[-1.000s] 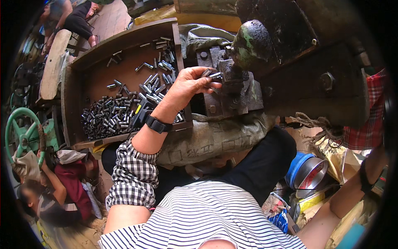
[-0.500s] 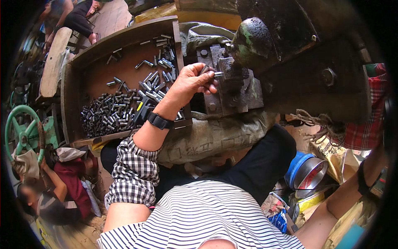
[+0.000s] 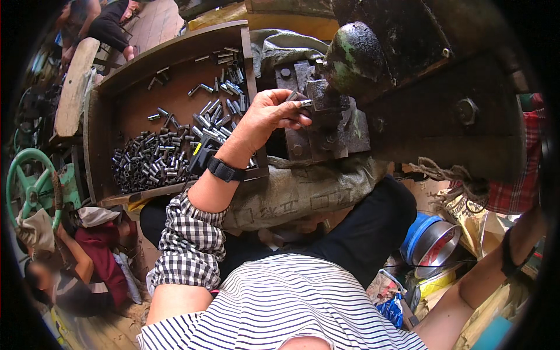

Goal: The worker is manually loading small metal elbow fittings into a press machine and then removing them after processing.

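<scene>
My left hand [image 3: 273,115] is closed in a pinch at the machine's tool block [image 3: 325,96]. Between its thumb and forefinger is a short shiny metal tube [image 3: 305,102], its end against or right beside the block; I cannot tell whether it is inserted. My right arm [image 3: 461,291] stretches far out to the right. Its hand [image 3: 532,223] lies in the dark rim of the picture, with the fingers hidden. Loose metal tubes [image 3: 154,157] fill part of a wooden tray [image 3: 140,99] left of the machine.
A heavy dark machine arm [image 3: 449,111] spans the upper right. Grey sacking [image 3: 291,195] covers the edge before my knees. At the lower right stands a blue and silver tin [image 3: 431,242]. A green handwheel [image 3: 35,186] and another person [image 3: 87,274] are at the left.
My left hand has moved slightly right, toward the tool block, and less of the tube shows past the fingers. The right arm looks unchanged.
</scene>
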A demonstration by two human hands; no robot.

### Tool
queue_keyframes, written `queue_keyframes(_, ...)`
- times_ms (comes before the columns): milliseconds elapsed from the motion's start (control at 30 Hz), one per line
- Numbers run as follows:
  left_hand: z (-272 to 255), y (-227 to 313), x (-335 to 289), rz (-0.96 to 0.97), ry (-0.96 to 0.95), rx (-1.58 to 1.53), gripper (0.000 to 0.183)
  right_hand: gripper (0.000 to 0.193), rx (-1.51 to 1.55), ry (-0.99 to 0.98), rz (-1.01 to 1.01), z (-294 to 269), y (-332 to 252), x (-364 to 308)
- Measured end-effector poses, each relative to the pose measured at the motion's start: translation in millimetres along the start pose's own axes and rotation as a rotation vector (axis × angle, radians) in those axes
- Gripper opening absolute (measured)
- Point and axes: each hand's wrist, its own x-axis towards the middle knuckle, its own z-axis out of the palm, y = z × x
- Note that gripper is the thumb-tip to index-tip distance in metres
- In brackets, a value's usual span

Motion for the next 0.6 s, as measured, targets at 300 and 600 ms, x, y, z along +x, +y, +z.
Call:
queue_keyframes(300, 13.3, -9.4, 10.3, 0.102, 0.076, 0.174, 0.014, 0.053, -0.343, -0.151, 0.272, 20.9, 108.4, -111.3)
queue_keyframes(600, 3.4, 11.5, -3.4, 0.053, 0.222, 0.602, 0.019, 0.031, 0.025, 0.23, -0.032, 7.4, 59.1, -39.0)
